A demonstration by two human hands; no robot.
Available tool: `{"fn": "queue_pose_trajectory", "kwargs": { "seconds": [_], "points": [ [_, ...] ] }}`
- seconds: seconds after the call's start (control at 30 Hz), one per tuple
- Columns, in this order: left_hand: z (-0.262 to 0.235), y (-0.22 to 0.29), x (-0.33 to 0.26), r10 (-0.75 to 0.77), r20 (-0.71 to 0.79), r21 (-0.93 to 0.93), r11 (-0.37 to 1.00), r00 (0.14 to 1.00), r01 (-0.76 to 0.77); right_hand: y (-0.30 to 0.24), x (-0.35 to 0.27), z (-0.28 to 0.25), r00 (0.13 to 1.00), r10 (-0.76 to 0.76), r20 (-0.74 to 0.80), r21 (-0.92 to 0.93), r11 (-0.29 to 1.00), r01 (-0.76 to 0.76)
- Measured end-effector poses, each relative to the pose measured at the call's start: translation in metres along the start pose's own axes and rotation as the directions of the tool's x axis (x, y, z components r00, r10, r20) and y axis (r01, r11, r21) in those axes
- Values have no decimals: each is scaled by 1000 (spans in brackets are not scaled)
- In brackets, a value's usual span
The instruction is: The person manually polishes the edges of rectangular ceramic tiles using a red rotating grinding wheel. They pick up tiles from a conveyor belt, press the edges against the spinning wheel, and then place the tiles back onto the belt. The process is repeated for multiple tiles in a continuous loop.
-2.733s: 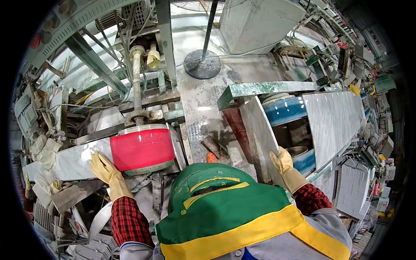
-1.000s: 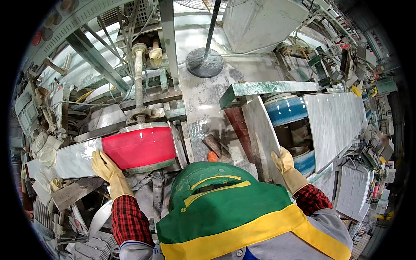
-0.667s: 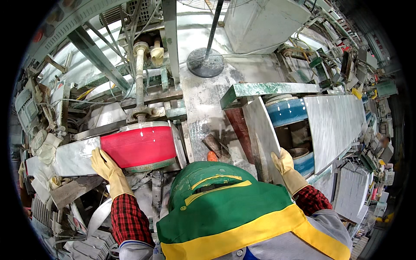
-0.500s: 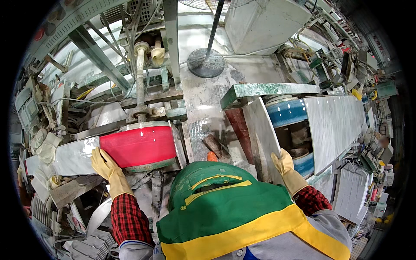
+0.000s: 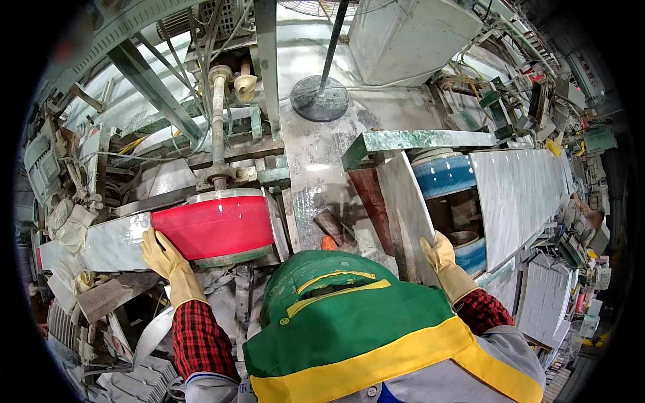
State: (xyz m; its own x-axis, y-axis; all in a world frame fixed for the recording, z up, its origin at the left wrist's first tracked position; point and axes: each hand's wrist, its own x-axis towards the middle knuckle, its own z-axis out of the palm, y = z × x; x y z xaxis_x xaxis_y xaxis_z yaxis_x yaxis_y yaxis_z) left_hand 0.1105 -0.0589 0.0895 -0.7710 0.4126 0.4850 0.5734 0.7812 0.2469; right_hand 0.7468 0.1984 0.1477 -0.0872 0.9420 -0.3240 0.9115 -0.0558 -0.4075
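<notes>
Broad marbled slab (image 5: 521, 195) adjoins the blue belts (image 5: 443, 176) to my right; leaning slab (image 5: 401, 201) stands tilted at their left. Red belt (image 5: 215, 227) at left, narrow marbled slab (image 5: 115, 245) meeting its left side. My right gloved hand (image 5: 442, 260) closes on the leaning slab's edge. My left gloved hand (image 5: 166, 264), unclenched, fingers extended, rests where narrow slab meets red belt.

Two hands (image 5: 166, 260) (image 5: 443, 256), one upright slab (image 5: 404, 207) at right, one red belt (image 5: 211, 227), two blue bands (image 5: 443, 176) (image 5: 470, 256) and one round base (image 5: 311, 104).
</notes>
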Motion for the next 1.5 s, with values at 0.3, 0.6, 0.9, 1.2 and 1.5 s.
{"fn": "queue_pose_trajectory", "kwargs": {
  "seconds": [0.3,0.6,0.9,1.2,1.5],
  "points": [
    [10,-10,-4,-22,-22,2,1000,1000,22,5,2,2,1000,7,15,21,1000,-8],
    [7,-10,-3,-15,-10,1,1000,1000,15,-5,-1,-2,1000,21,11,26,999,-21],
    [7,-9,-1,-1,-12,-26,1000,1000,1,-8,-3,-2,1000,19,-2,12,1000,-19],
    [9,-6,-2,-19,-30,6,1000,999,20,-2,-1,2,1000,31,-2,7,1000,-31],
    [10,-7,-2,-107,70,-79,991,992,112,-7,-3,0,1000,31,5,-15,999,-31]
  ]
}}
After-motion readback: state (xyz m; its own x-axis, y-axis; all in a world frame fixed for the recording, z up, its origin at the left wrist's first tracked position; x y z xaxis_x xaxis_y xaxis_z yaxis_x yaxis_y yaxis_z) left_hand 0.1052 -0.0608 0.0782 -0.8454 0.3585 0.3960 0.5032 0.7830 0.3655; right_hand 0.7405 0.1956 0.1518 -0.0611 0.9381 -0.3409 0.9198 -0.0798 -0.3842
